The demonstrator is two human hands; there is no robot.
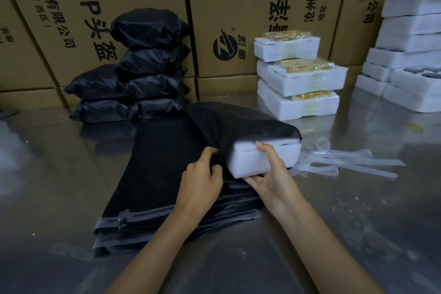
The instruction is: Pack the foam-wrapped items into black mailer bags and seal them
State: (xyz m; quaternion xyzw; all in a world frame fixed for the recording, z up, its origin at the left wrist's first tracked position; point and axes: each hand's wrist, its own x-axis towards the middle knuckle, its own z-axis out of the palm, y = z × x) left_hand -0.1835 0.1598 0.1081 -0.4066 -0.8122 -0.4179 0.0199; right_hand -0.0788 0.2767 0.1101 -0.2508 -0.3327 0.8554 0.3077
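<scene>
While white rectangular foam-wrapped block [263, 159] sits half inside thin black plastic mailer bag [241, 126], bagging step in hand; right hand [272, 175] grasps block's near end, left hand [202, 181] pinches bag mouth; next: push block fully in, then seal flap; flat black bag stack [152, 198] beneath.

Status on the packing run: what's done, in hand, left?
Done: a pile of filled black bags by the cartons. In hand: right hand pushes a foam block into a mailer the left hand grips open; unsealed. Left: three wrapped foam packs stacked behind.
</scene>
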